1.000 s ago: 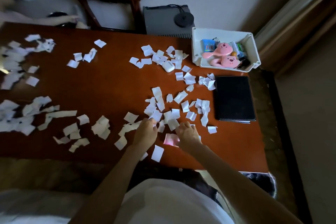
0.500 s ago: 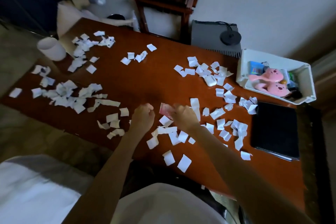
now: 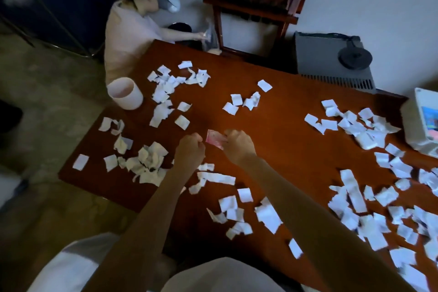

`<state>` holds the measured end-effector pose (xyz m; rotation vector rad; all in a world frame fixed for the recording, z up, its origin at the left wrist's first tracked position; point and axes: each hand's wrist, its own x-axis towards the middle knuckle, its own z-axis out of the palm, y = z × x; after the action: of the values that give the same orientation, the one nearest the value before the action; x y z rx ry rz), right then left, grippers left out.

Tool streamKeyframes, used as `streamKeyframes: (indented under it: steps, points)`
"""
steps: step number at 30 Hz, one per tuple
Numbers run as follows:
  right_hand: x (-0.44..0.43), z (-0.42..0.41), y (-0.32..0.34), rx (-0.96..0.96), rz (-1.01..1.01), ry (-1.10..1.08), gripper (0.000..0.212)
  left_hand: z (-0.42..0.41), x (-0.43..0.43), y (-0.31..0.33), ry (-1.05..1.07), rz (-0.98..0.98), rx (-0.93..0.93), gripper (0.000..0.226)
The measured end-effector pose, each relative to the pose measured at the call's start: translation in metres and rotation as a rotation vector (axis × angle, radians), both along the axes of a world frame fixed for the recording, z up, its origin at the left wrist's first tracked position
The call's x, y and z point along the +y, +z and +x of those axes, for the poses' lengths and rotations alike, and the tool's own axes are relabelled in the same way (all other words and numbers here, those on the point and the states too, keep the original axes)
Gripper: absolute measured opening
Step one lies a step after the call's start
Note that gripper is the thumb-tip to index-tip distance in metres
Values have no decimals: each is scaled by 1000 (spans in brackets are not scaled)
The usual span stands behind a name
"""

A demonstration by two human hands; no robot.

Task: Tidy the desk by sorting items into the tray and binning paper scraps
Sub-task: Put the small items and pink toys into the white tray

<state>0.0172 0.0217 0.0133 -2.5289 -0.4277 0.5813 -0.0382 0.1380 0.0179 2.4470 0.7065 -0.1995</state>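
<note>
Two hands over one scrap-strewn desk (image 3: 284, 111).
The right hand (image 3: 238, 147) pinches a single pink scrap (image 3: 214, 140) above mid-desk; the left hand (image 3: 190, 149) is fisted beside it, contents hidden. Dozens of white scraps (image 3: 267, 217), one white bin (image 3: 125, 93), one tray (image 3: 419, 130).

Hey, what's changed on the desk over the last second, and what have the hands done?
The right hand lifted the pink slip off the desk and now pinches it in the air. Both hands moved from the near edge out and leftward, toward the white bin; the left hand is fisted. The white scraps and the tray stayed put.
</note>
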Motion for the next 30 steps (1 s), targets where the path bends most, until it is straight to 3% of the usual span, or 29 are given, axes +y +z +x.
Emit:
streamKeyframes:
  steps: [6,8,11,14,16,21,26,30]
  points:
    - [73,38,-11,61,-62,4,22,44,76,-26,58,97,61,35]
    - [82,49,-18,54,-100,-10,22,45,92,-27,-8,107,270,58]
    - [89,56,-32,71,-170,17,22,29,107,-37,-177,107,594,110]
    - [93,53,-43,120,-224,13,24,2,104,-71,-256,102,706,126]
    - [92,48,-51,113,-232,28,22,-12,95,-83,-197,127,640,120]
    - [87,36,-57,104,-211,23,22,-21,83,-91,-200,164,265,85]
    - [69,33,-52,20,-220,-45,21,-2,74,-94,-241,80,227,76]
    - [52,34,-37,5,-64,-264,12,19,59,-70,-198,54,153,72]
